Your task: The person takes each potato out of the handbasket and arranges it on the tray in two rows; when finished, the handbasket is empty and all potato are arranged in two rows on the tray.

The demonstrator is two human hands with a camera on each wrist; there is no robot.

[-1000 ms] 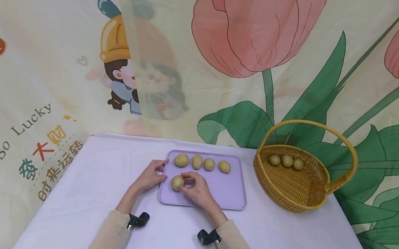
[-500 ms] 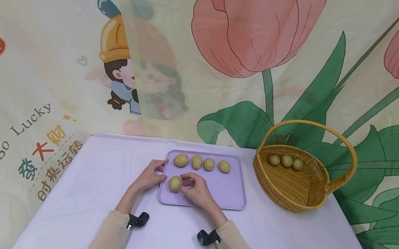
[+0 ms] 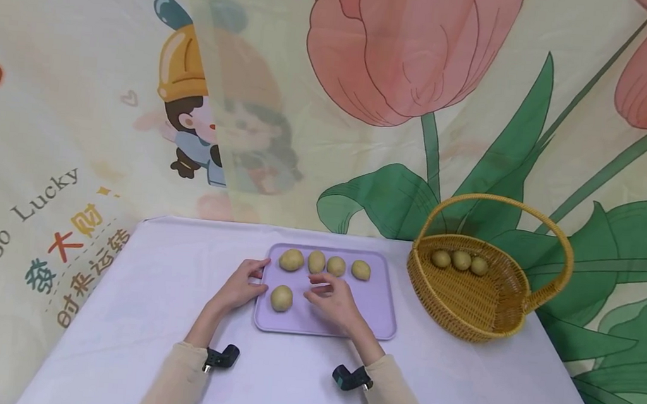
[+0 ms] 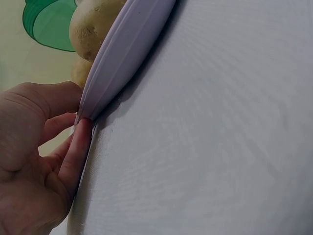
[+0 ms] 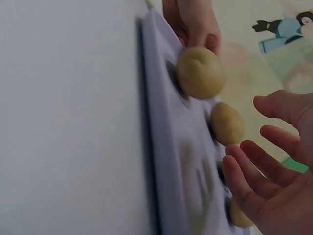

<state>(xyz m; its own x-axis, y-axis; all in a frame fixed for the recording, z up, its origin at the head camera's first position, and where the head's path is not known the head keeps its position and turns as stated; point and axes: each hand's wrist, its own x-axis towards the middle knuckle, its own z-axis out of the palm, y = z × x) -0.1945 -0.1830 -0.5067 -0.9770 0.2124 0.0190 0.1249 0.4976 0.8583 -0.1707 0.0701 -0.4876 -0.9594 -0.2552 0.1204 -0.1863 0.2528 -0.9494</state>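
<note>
A lilac tray holds a back row of several potatoes. One more potato sits alone at the tray's front left. My left hand rests its thumb and fingertips against the tray's left rim, also seen by the left hand in the left wrist view. To the right of the lone potato, my right hand hovers over the tray, holding nothing. In the right wrist view this right hand has its fingers spread and loosely bent, apart from the potatoes.
A wicker basket with a tall arched handle stands right of the tray. Three potatoes lie along its back inside wall. White cloth covers the table, and a printed curtain hangs behind it.
My right hand slid the lone potato slightly left, then let go and drew back to the right. The left hand keeps its place at the rim. The head view has shifted slightly.
</note>
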